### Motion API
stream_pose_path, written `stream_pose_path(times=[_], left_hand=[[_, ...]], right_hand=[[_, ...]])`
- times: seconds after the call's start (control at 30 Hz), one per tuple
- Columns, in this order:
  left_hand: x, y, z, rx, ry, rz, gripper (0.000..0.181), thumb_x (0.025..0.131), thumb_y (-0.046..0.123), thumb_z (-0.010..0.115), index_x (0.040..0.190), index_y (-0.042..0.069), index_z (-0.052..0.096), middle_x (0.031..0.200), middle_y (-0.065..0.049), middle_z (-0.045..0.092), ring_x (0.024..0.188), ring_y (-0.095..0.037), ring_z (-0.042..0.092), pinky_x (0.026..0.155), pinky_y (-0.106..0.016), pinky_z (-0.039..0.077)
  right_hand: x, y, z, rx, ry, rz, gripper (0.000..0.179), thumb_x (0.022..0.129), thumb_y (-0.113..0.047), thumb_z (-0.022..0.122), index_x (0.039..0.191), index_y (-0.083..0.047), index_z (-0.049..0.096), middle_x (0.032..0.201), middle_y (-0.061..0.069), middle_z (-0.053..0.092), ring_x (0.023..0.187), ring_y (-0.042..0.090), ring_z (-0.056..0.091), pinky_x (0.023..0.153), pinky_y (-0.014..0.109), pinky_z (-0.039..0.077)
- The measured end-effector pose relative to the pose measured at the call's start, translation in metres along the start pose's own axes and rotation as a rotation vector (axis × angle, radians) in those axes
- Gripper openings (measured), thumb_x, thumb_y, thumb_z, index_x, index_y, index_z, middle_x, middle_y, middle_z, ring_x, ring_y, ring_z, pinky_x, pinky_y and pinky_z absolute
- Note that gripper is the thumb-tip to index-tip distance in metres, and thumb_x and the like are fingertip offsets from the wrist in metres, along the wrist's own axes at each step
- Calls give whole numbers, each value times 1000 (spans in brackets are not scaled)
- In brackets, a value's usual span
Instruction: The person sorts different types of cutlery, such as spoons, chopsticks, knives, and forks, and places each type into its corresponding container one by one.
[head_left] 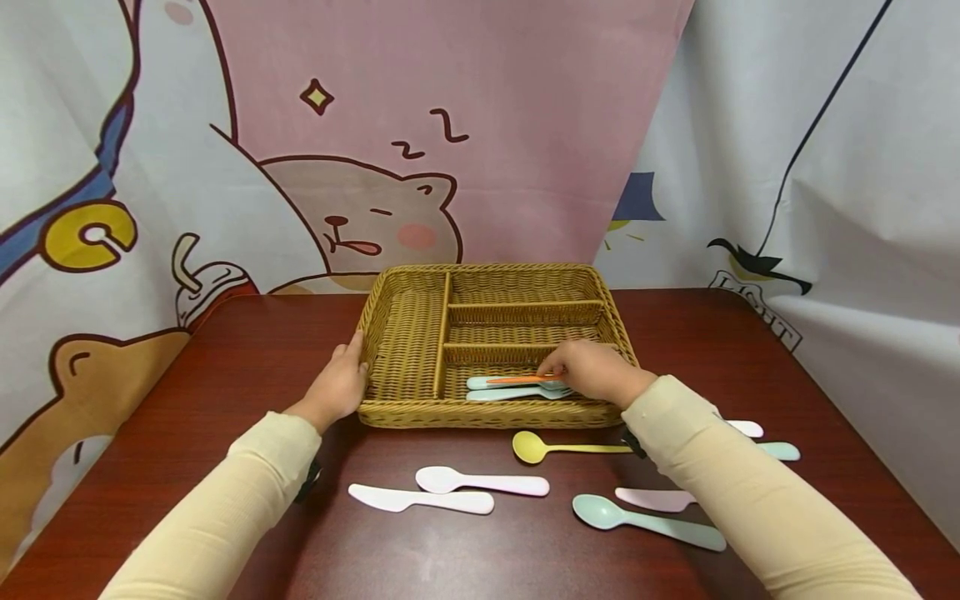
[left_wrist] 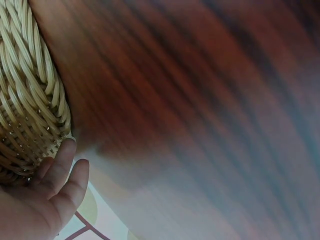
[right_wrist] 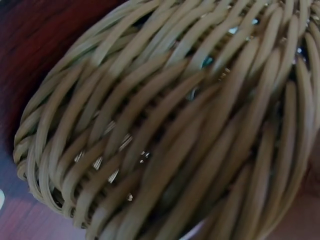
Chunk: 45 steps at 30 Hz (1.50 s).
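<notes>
A wicker tray (head_left: 401,417) with several compartments sits at the table's far side. My left hand (head_left: 341,383) touches its left side, fingers fairly straight; in the left wrist view the fingers (left_wrist: 64,165) lie against the weave. In the front right compartment, my right hand (head_left: 592,369) pinches a slim orange utensil (head_left: 517,380), its far end hidden by the hand. Beneath and beside it lie pale blue cutlery pieces, the front one a fork (head_left: 506,394). Woven wicker (right_wrist: 150,110) fills the right wrist view, hiding the fingers there.
On the table before the tray lie a yellow spoon (head_left: 531,447), a white spoon (head_left: 487,482), a white knife (head_left: 420,498), a mint spoon (head_left: 648,522) and a pink knife (head_left: 652,498). More handles, one white (head_left: 746,428) and one mint (head_left: 780,451), show past the right sleeve.
</notes>
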<state>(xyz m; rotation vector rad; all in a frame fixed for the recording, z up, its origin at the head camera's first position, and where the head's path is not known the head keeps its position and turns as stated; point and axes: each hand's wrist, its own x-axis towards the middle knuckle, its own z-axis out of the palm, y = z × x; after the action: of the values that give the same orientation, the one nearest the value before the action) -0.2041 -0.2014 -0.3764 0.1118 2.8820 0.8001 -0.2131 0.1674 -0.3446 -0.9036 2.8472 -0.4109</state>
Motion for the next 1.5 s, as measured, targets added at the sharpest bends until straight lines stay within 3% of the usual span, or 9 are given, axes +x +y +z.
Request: stream_pose_path(times=[0.47, 0.7, 0.93, 1.2, 1.5], left_hand=[[0, 1, 1, -16, -9, -9, 60, 106, 14, 28, 155, 3, -4, 149, -31, 19, 134, -44, 34, 107, -55, 30], [-1, 1, 1, -16, -15, -16, 60, 106, 14, 28, 155, 4, -5, 149, -31, 18, 133, -45, 35, 105, -56, 33], [-1, 0, 1, -7, -14, -17, 60, 106, 13, 28, 155, 4, -5, 149, -32, 18, 130, -44, 38, 103, -56, 35], [-2, 1, -1, -2, -11, -13, 60, 106, 13, 28, 155, 3, -4, 148, -32, 19, 131, -45, 37, 104, -56, 33], [-1, 0, 0, -15, -11, -12, 60, 106, 13, 28, 155, 3, -4, 149, -32, 18, 132, -45, 35, 105, -56, 33]], right_hand=[[0, -2, 4, -38, -21, 21, 40, 85, 14, 55, 104, -13, 77, 96, 5, 70, 82, 17, 64, 61, 29, 48], [0, 0, 2, -9, -26, 41, 40, 86, 14, 54, 106, -12, 76, 92, 3, 69, 73, 13, 58, 56, 27, 42], [-4, 1, 0, 33, -16, 61, 38, 87, 12, 55, 109, -11, 75, 101, 7, 69, 85, 18, 64, 63, 29, 48], [-8, 2, -3, 79, 28, 67, 39, 87, 11, 52, 114, -8, 72, 104, 8, 69, 85, 17, 61, 64, 31, 44], [-22, -2, -7, 160, 140, 86, 31, 90, -1, 65, 121, -5, 68, 107, 11, 64, 96, 25, 61, 79, 41, 51]])
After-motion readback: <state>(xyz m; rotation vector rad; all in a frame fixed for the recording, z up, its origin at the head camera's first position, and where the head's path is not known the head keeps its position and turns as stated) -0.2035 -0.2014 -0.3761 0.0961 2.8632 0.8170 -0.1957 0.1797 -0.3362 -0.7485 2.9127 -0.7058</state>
